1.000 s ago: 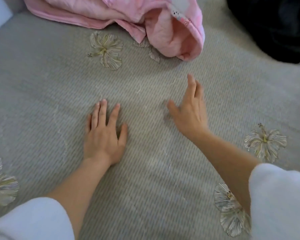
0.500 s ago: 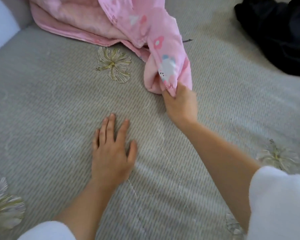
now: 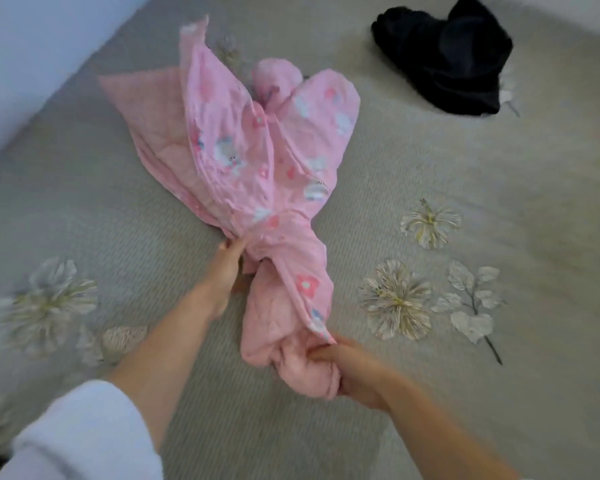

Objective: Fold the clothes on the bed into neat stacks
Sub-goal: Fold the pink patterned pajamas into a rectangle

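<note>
A pink quilted garment (image 3: pixel 257 157) with a flower and animal print lies bunched in the middle of the grey bed (image 3: pixel 84 209), stretched out from far to near. My left hand (image 3: pixel 226 268) grips it at a gathered waist of cloth about halfway down. My right hand (image 3: pixel 354 372) grips its near end, with a wad of pink cloth in the fist. The far part of the garment fans out loose and crumpled. A black garment (image 3: pixel 447 64) lies in a heap at the far right of the bed.
The bedcover is grey with embroidered flowers (image 3: pixel 395 299) to the right of my hands and others (image 3: pixel 45 306) to the left. A pale wall (image 3: pixel 32 46) runs along the bed's far left edge.
My right hand took hold of the pink garment and pulled it toward me across the bed. My left hand left the bedcover and took hold of the garment too.
</note>
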Tool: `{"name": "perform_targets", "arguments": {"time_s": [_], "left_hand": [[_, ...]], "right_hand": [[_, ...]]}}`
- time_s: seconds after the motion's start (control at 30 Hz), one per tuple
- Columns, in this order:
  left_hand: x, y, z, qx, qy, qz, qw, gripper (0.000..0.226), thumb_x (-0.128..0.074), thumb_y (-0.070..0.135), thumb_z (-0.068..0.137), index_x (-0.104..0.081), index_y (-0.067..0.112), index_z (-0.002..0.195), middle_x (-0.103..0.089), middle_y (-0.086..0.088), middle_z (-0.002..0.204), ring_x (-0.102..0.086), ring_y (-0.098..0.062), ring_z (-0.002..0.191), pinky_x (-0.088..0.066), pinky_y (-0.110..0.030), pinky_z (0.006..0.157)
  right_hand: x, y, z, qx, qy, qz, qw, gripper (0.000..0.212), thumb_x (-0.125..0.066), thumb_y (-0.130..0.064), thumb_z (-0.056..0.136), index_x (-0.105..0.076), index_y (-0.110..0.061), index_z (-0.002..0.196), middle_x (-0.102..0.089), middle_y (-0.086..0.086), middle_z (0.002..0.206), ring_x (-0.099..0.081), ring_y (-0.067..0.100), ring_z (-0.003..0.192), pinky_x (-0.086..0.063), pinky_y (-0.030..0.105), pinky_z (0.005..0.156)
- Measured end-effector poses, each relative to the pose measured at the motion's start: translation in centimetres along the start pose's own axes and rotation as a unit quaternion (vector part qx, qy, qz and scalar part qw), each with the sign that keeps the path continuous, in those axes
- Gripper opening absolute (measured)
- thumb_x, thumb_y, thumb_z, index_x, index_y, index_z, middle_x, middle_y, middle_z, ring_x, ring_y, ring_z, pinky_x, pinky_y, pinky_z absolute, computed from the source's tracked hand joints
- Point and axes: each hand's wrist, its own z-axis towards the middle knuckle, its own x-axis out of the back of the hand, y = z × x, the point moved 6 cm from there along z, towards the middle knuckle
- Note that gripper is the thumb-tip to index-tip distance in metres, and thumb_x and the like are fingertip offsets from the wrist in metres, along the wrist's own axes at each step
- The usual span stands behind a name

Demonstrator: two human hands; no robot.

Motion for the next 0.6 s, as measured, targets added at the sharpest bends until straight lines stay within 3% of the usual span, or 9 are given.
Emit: {"name": "perform_targets", "arguments": {"time_s": [0.07, 0.13, 0.23, 0.3, 0.37, 0.43, 0.5, 0.53, 0.6], "left_hand": [[-1.8, -3.9, -3.3, 0.053, 0.008, -0.079, 0.995, 0.059, -0.076, 0.042, 0.073, -0.057, 0.02, 0.124, -0.069, -0.003, 0.111, -0.066, -0.02, 0.095, -0.053, -0.03, 0.066], [-3.3, -7.6, -6.6, 0.103, 0.006, -0.074, 0.992, 0.051, -0.08, 0.028, 0.07, -0.063, 0.016, 0.117, -0.073, -0.005, 0.098, -0.068, -0.022, 0.084, -0.051, -0.029, 0.064], [-4.9, -12.0, -11.2, 0.14, -0.02, -0.017, 0.99, 0.018, -0.069, 0.014, 0.08, -0.065, 0.016, 0.098, -0.064, 0.003, 0.062, -0.05, -0.008, 0.048, -0.034, -0.018, 0.046], [-5.2, -13.9, -12.9, 0.161, -0.023, -0.022, 0.986, 0.01, -0.064, 0.007, 0.085, -0.065, 0.015, 0.091, -0.058, 0.003, 0.058, -0.043, -0.005, 0.045, -0.032, -0.017, 0.044], [-5.6, -14.0, -14.6, 0.163, -0.03, -0.031, 0.986, 0.008, -0.065, 0.007, 0.085, -0.066, 0.015, 0.089, -0.06, 0.0, 0.065, -0.047, -0.008, 0.052, -0.038, -0.018, 0.053], [-5.8, -13.2, -15.7, 0.142, -0.043, -0.015, 0.989, 0.007, -0.067, 0.011, 0.085, -0.067, 0.015, 0.09, -0.064, 0.001, 0.071, -0.051, -0.01, 0.062, -0.04, -0.02, 0.062], [-5.6, -11.6, -16.7, 0.107, -0.035, 0.034, 0.993, 0.007, -0.067, 0.021, 0.086, -0.068, 0.018, 0.093, -0.067, 0.004, 0.082, -0.056, -0.009, 0.076, -0.041, -0.024, 0.071], [-5.6, -11.0, -17.2, 0.096, -0.034, 0.042, 0.994, 0.011, -0.066, 0.027, 0.087, -0.068, 0.019, 0.094, -0.068, 0.005, 0.087, -0.057, -0.01, 0.082, -0.041, -0.028, 0.076], [-5.7, -9.8, -18.2, 0.107, -0.038, -0.015, 0.993, 0.024, -0.062, 0.038, 0.088, -0.068, 0.016, 0.094, -0.068, -0.004, 0.086, -0.06, -0.017, 0.078, -0.044, -0.035, 0.079]], "right_hand": [[0.8, 4.2, -3.7, -0.064, -0.07, -0.048, 0.994, 0.021, -0.065, -0.008, 0.08, -0.069, -0.021, 0.096, -0.07, -0.001, 0.088, -0.066, 0.012, 0.079, -0.051, 0.025, 0.061], [2.5, 7.0, -6.9, -0.071, -0.079, -0.19, 0.976, 0.036, -0.073, -0.017, 0.07, -0.063, -0.021, 0.105, -0.065, -0.002, 0.094, -0.062, 0.013, 0.084, -0.055, 0.031, 0.072], [5.6, 6.7, -9.6, 0.033, 0.099, -0.345, 0.933, 0.099, -0.084, -0.027, 0.066, -0.026, -0.01, 0.144, -0.043, 0.004, 0.13, -0.043, 0.019, 0.124, -0.04, 0.029, 0.1], [5.2, 4.6, -10.8, 0.136, 0.216, -0.377, 0.89, 0.118, -0.081, -0.039, 0.068, -0.001, -0.017, 0.152, -0.014, 0.005, 0.155, -0.014, 0.022, 0.144, -0.02, 0.036, 0.114], [3.1, 3.3, -10.0, 0.192, 0.233, -0.477, 0.825, 0.114, -0.071, -0.049, 0.074, 0.01, -0.028, 0.151, 0.005, -0.002, 0.159, 0.002, 0.022, 0.147, -0.01, 0.045, 0.117], [1.5, 3.3, -7.4, 0.182, 0.206, -0.526, 0.805, 0.105, -0.065, -0.042, 0.079, 0.009, -0.029, 0.152, 0.002, 0.004, 0.16, -0.005, 0.03, 0.147, -0.019, 0.051, 0.115], [0.8, 2.6, -6.2, 0.204, 0.169, -0.456, 0.85, 0.076, -0.06, -0.029, 0.08, -0.027, -0.018, 0.148, -0.038, 0.015, 0.144, -0.041, 0.031, 0.131, -0.04, 0.039, 0.1], [0.7, 2.0, -6.5, 0.235, 0.155, -0.409, 0.868, 0.054, -0.058, -0.024, 0.081, -0.049, -0.015, 0.134, -0.056, 0.012, 0.125, -0.055, 0.028, 0.115, -0.045, 0.032, 0.087], [0.9, 1.0, -8.4, 0.253, 0.11, -0.333, 0.902, 0.018, -0.057, -0.011, 0.087, -0.065, -0.016, 0.102, -0.066, 0.0, 0.095, -0.06, 0.015, 0.09, -0.044, 0.021, 0.072]]}}
